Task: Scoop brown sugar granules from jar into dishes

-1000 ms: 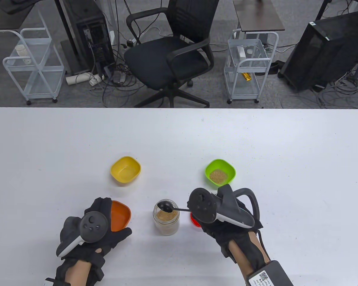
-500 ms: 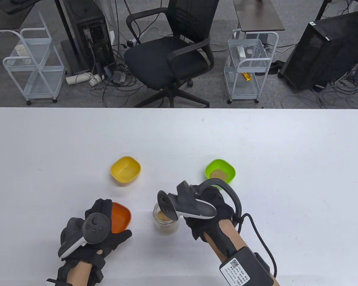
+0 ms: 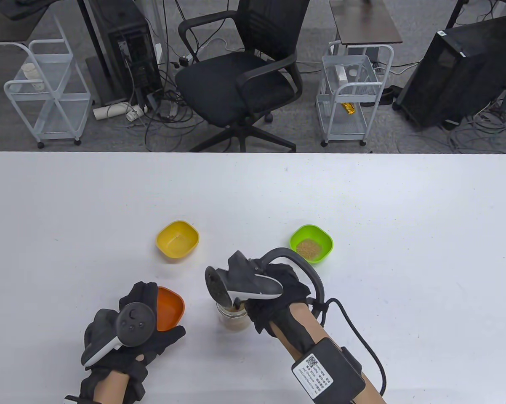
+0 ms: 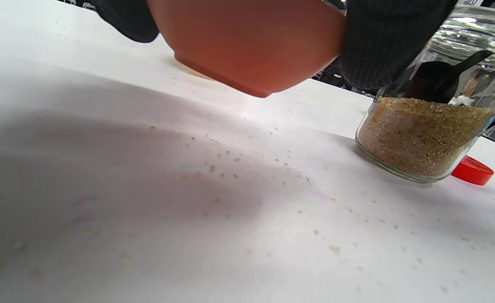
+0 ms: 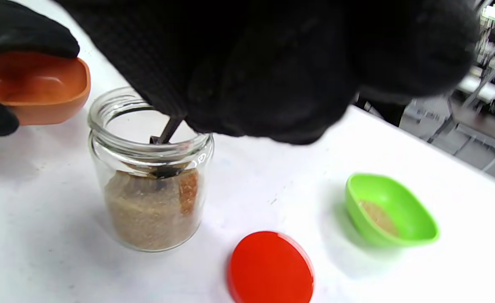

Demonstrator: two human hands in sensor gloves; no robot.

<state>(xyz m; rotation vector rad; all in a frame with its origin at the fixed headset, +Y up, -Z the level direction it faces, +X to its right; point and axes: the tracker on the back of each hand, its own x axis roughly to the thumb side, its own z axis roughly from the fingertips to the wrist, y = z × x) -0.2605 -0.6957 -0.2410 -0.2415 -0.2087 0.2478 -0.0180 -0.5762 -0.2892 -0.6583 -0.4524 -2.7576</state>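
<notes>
A glass jar of brown sugar stands near the table's front, also in the left wrist view. My right hand is above it and holds a black spoon whose bowl sits inside the jar on the sugar. My left hand grips the orange dish left of the jar; it also shows in the left wrist view. A green dish holds some sugar. A yellow dish looks nearly empty.
The jar's red lid lies on the table right of the jar, hidden under my right hand in the table view. Spilled granules dot the white table in front of the orange dish.
My right hand swung left over the jar and tipped the spoon down into it. The spoon's bowl went from above the rim to inside on the sugar. The left hand barely moved.
</notes>
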